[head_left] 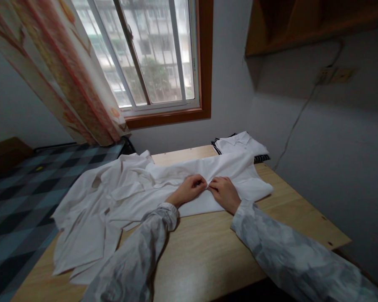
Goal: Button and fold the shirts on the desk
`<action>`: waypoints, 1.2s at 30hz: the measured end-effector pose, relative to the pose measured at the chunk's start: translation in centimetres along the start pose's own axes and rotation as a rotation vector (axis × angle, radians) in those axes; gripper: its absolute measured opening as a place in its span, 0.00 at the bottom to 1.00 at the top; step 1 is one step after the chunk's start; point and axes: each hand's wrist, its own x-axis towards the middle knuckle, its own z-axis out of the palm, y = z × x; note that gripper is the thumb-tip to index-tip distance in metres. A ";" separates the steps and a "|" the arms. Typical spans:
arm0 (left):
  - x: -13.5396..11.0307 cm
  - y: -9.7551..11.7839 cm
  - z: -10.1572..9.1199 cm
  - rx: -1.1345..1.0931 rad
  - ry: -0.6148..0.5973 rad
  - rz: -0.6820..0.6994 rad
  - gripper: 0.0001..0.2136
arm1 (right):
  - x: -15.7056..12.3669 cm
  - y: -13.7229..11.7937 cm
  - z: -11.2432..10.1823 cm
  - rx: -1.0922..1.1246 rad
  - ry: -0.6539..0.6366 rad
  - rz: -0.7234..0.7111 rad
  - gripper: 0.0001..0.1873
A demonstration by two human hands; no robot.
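Observation:
A white shirt (164, 176) lies spread across the wooden table, its collar end to the right side uncertain and its loose, rumpled part on the left. My left hand (189, 188) is closed with fingertips pinching the shirt's fabric near its middle. Close beside it, my right hand (224, 191) pinches the same spot from the right, the two sets of fingertips almost touching. Whatever small detail lies between the fingers, such as a button, is too small to make out.
Folded clothes (241, 144), white over black-striped, are stacked at the table's (201, 256) far right corner. A bed with a checked cover (22, 188) adjoins on the left. A window, a curtain (66, 71) and a wall shelf (290, 29) surround the table. A cord (294, 121) hangs at right.

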 end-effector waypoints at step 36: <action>0.3 1.2 0.3 -0.113 0.073 -0.246 0.15 | -0.3 -0.1 -0.2 0.111 0.081 0.093 0.04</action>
